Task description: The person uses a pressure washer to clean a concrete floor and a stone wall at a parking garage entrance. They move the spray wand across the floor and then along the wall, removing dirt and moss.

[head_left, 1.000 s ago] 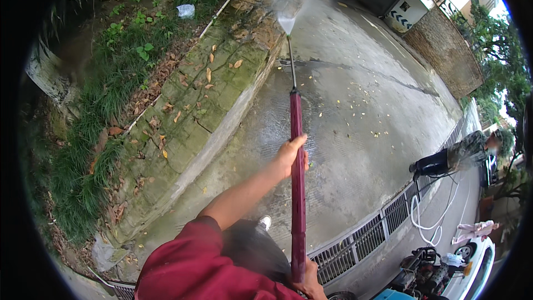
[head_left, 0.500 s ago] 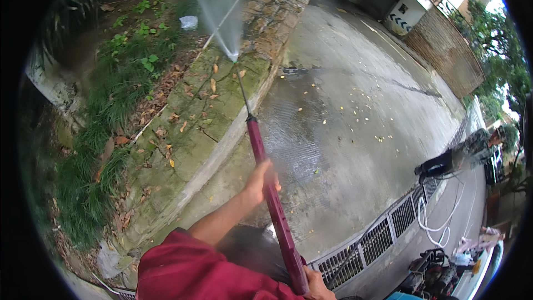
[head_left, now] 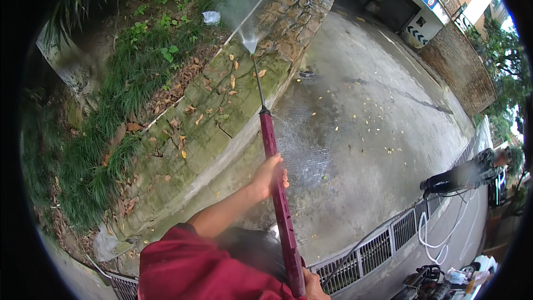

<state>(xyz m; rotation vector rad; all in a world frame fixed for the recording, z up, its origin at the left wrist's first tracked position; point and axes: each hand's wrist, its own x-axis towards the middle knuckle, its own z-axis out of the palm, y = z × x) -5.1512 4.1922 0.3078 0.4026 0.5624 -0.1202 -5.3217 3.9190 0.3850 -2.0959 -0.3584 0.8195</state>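
My left hand (head_left: 268, 178) is wrapped round the middle of a long maroon pressure washer gun (head_left: 284, 214). At the lower edge of the picture my right hand (head_left: 315, 287) grips its rear end, where the fingers are partly hidden. The gun's thin dark lance (head_left: 259, 83) points away from me over a mossy stone ledge (head_left: 214, 119). From its tip a fan of water spray (head_left: 249, 44) spreads toward the far part of the ledge, which looks wet and brown. Fallen leaves lie on the stone just this side of the nozzle.
Grass (head_left: 94, 172) and a crumpled pale plastic bag (head_left: 211, 18) lie left of the ledge. A wet concrete ramp (head_left: 366, 105) runs right toward a dark entrance. A metal drain grate (head_left: 375, 255), a white hose (head_left: 425, 230), a person (head_left: 472, 169) and a motorbike (head_left: 425, 283) are at right.
The spray has become shorter and fainter. The whole view has shifted, with the gun and ledge now slightly farther right in the picture. Both hands keep their hold.
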